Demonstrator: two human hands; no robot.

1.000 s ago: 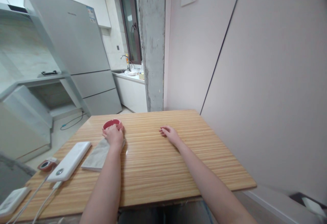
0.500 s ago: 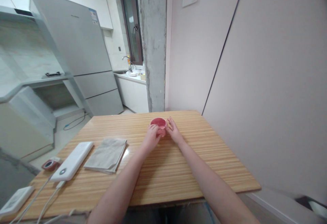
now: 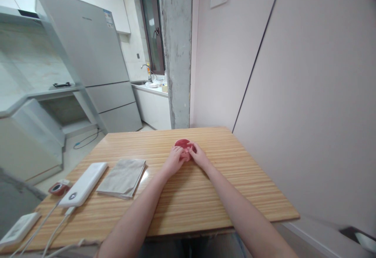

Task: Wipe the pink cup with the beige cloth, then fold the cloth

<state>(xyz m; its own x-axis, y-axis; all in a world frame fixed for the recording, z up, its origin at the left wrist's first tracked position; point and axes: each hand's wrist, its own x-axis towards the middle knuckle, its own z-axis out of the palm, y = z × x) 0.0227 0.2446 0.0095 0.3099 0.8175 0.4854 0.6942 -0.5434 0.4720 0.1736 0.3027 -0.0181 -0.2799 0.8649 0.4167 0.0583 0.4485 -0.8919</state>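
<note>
A small red cup sits near the middle of the wooden table, toward the far edge. My left hand wraps its near left side and my right hand holds its right side, fingers over the rim. The two hands meet around the cup and hide most of its body. A folded grey cloth lies on the table to the left of my left arm.
A white power bank with cables lies left of the cloth, next to a small red-rimmed object. A white device rests at the table's near left corner. A wall runs close along the right. Fridge and counters stand behind.
My left hand carried the red cup from beside the cloth rightward to the table's middle. My right hand then closed onto it, and the cup now looks lower between both hands.
</note>
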